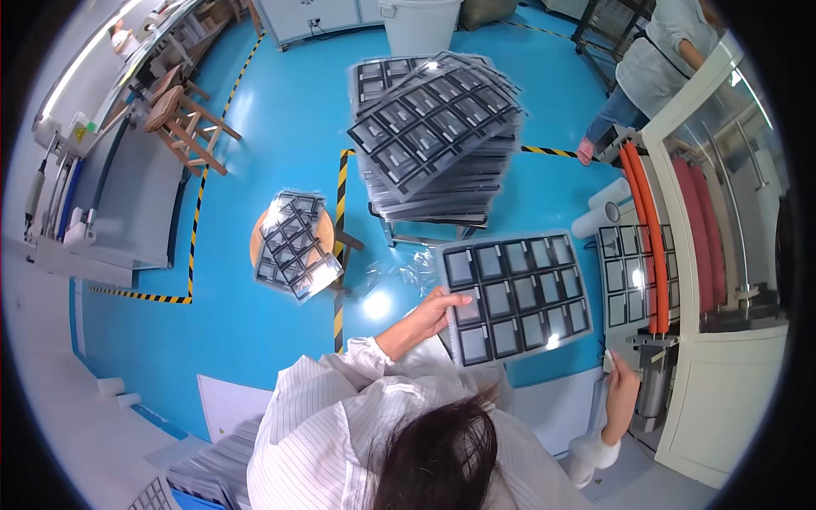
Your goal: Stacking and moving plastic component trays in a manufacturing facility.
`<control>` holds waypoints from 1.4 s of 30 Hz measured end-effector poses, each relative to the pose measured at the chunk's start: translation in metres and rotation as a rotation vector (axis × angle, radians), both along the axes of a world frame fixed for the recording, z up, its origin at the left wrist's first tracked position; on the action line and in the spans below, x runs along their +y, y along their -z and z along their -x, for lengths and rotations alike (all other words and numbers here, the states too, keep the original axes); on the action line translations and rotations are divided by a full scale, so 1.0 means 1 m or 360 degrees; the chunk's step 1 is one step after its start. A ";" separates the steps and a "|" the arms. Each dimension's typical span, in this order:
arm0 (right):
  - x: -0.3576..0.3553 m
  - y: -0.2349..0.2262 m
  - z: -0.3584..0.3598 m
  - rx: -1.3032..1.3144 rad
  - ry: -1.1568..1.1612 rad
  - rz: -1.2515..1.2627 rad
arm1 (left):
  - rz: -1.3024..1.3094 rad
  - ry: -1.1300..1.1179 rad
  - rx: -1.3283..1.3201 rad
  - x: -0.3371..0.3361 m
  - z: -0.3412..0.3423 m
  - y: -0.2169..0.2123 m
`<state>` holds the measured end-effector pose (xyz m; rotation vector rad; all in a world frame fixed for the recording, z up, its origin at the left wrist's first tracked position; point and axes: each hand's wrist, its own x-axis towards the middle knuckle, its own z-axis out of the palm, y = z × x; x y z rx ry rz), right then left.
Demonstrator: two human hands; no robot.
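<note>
My left hand (425,321) grips the left edge of a clear plastic sheet (529,293) printed with a grid of black-framed grey rectangles. Its thumb lies on top, and the sheet is held out flat in front of me. My right hand (622,393) is off to the right, apart from that sheet and close to the roller machine (710,357). Its fingers are curled together around a small pale thing at their tips, too small to name. A similar gridded sheet (614,276) lies at the machine's orange-red rollers (650,229), partly beneath them.
Ahead, a tall, uneven stack of gridded sheets (433,127) rests on a low stand (425,231). More sheets (293,242) lie on a round wooden stool (257,242). White rolls (595,221) sit beside the machine. Another person (654,76) stands at the far right.
</note>
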<state>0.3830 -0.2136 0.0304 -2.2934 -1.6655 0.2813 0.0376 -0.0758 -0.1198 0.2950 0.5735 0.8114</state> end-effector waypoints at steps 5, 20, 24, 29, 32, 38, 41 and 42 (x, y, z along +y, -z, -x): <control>-0.027 0.039 -0.010 0.0880 0.0339 -0.0399 | 0.0063 -0.0051 0.0007 0.005 0.014 -0.002; -0.014 0.018 0.008 0.1187 0.0426 -0.0715 | -0.0083 0.0313 -0.0055 0.047 -0.095 -0.009; -0.027 0.014 0.012 0.1153 0.0510 -0.0651 | -0.0095 0.0398 -0.0082 0.053 -0.123 -0.013; -0.033 0.014 0.013 0.1163 0.0544 -0.0655 | -0.0164 0.0358 -0.0137 0.057 -0.143 -0.019; -0.027 0.011 0.017 0.1150 0.0531 -0.0632 | -0.0175 0.0373 -0.0097 0.061 -0.146 -0.013; -0.002 0.010 0.019 0.0923 0.0443 -0.0542 | -0.0202 0.0421 -0.0035 0.064 -0.131 -0.007; 0.030 0.007 0.008 0.0601 0.0420 -0.0579 | -0.0212 0.0371 -0.0022 0.058 -0.125 -0.019; 0.047 0.007 0.004 0.0422 0.0374 -0.0635 | -0.0212 0.0355 -0.0017 0.058 -0.121 -0.018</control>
